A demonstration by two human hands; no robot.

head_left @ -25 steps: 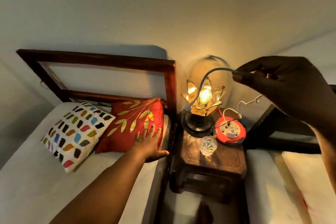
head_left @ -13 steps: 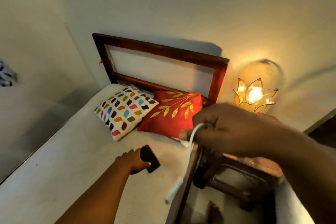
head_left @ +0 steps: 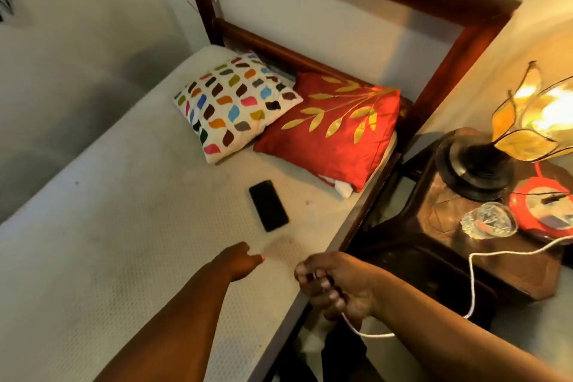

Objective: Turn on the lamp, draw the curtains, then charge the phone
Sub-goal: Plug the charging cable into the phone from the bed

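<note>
A black phone [head_left: 268, 205] lies flat on the white mattress [head_left: 124, 226], below the red pillow. My left hand [head_left: 238, 260] hovers just short of the phone with its fingers curled, holding nothing. My right hand [head_left: 335, 285] grips the end of a white charging cable [head_left: 473, 282] near the bed's edge. The cable loops under my wrist and runs up to the right toward the red extension reel [head_left: 548, 211]. The flower-shaped lamp [head_left: 533, 121] glows on the nightstand at the right.
A patterned white pillow [head_left: 232, 105] and a red pillow [head_left: 331, 130] lean against the dark wooden headboard [head_left: 459, 40]. A cut-glass tumbler [head_left: 488, 220] stands on the dark nightstand [head_left: 434, 226] beside the reel. A gap separates bed and nightstand.
My left hand has let go of the phone and drawn back toward me. My right hand has come down with the cable to the bed's edge. The view has tilted down.
</note>
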